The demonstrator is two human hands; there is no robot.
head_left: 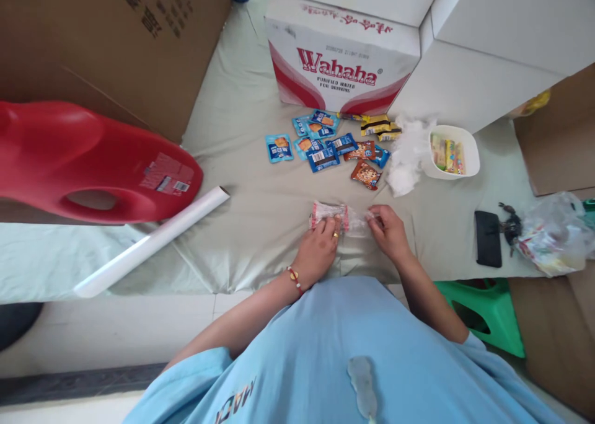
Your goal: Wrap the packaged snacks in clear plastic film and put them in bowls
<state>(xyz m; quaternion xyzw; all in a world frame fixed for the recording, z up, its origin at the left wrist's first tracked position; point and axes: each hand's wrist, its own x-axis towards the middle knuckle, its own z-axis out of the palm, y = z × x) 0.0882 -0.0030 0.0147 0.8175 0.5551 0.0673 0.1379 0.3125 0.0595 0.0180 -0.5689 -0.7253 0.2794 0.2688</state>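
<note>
A clear plastic snack packet with red print [341, 217] lies on the pale green cloth [251, 182] in front of me. My left hand [320, 245] pinches its left part, fingers closed, a ring and a beaded bracelet showing. My right hand [389, 230] grips its right end, fingers closed. Beyond the packet lie several small blue, brown and yellow snack packets [334, 145].
A white bowl [469, 163] holding wrapped snacks stands at the right beside crumpled white plastic [405, 157]. A Wahaha carton [341, 58] stands behind. A red plastic stool [88, 157] and white roll [153, 241] lie left; a black phone [488, 238], keys, plastic bag [553, 232], green stool [488, 309] right.
</note>
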